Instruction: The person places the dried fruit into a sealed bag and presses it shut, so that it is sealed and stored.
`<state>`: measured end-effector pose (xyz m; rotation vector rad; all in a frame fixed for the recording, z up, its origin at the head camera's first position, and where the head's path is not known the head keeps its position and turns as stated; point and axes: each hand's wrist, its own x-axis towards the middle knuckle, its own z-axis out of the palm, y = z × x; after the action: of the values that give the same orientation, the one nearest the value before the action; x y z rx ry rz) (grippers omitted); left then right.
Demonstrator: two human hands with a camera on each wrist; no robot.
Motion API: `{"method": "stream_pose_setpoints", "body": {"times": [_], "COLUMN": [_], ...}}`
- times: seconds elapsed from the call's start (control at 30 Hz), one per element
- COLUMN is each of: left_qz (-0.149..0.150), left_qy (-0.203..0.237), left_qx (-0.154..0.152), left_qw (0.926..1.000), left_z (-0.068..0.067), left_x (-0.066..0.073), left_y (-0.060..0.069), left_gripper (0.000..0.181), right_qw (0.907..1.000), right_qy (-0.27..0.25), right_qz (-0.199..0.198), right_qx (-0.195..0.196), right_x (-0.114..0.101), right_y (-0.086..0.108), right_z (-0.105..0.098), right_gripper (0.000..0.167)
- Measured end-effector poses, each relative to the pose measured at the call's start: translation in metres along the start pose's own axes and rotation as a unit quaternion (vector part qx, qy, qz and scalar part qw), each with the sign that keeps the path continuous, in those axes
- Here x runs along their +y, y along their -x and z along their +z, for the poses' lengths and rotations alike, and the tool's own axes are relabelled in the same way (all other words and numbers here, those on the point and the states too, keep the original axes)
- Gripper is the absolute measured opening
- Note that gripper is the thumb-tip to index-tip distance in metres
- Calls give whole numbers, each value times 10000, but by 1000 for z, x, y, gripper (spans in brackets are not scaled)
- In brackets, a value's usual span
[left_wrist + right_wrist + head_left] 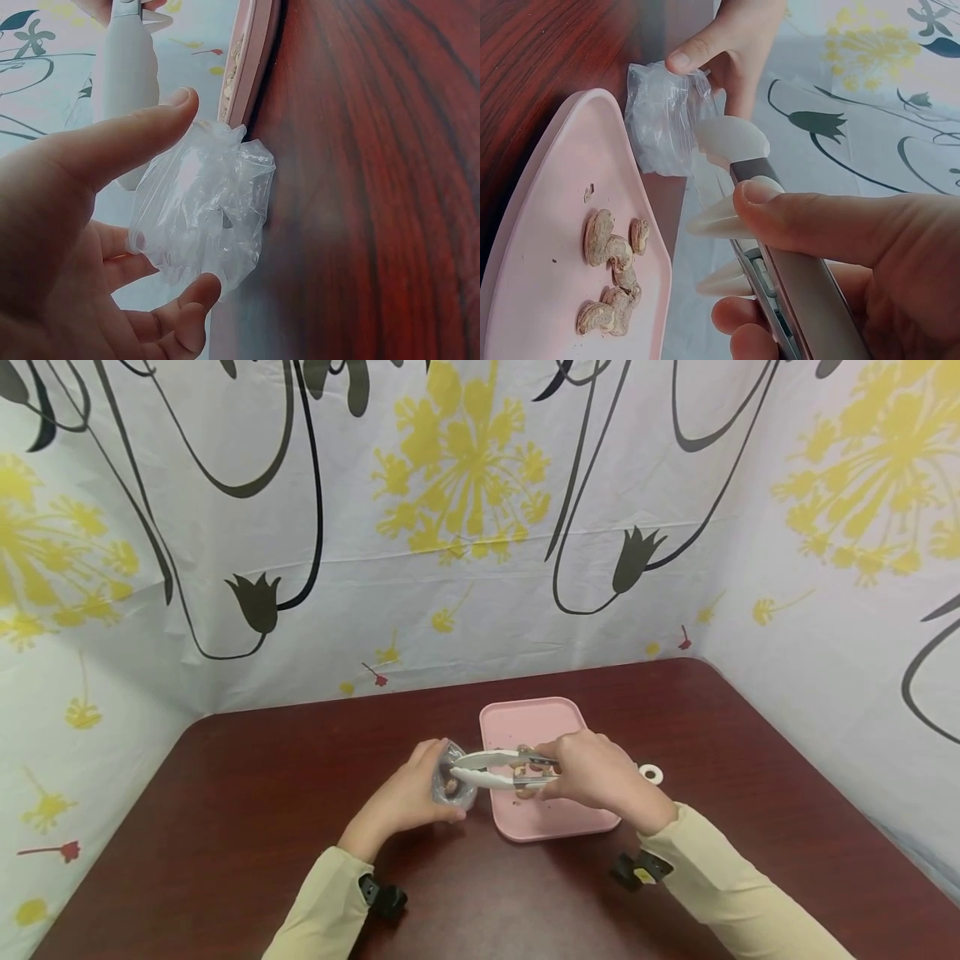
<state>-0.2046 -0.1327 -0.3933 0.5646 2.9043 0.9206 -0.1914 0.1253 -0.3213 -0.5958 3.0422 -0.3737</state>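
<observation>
A small clear plastic bag (461, 797) stands at the left of the pink tray (532, 718), its mouth spread. My left hand (405, 793) holds it with thumb and fingers curved around its sides. A few brownish pieces show inside the bag in the head view. My right hand (596, 777) grips metal tongs (487, 758) with white tips, which reach into the bag's mouth. Whether the tips hold anything is hidden. Several cashew nuts (598, 236), still in their skins, lie on the tray below the tongs.
Small dark crumbs (589, 193) are scattered on the tray. The dark red wooden table (285, 793) extends around it. A patterned sheet (450, 610) hangs along the table's back and sides. The tongs' white end ring (651, 773) sticks out beyond my right hand.
</observation>
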Motion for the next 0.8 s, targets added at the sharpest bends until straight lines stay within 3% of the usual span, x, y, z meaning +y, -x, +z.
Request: {"method": "stream_pose_setpoints", "body": {"times": [0.43, 0.8], "left_qz": [11, -13], "left_qy": [24, -2], "left_qx": [16, 45], "left_qw": [10000, 10000], "left_z": [1, 2], "left_x": [-2, -1], "left_y": [-1, 0], "left_gripper": [105, 105], "right_qw": [10000, 9999], "right_qy": [-14, -23], "right_qz": [6, 43], "right_qx": [74, 110], "right_x": [5, 12], "right_y": [6, 12], "right_z": [-5, -11], "right_gripper": [46, 30]}}
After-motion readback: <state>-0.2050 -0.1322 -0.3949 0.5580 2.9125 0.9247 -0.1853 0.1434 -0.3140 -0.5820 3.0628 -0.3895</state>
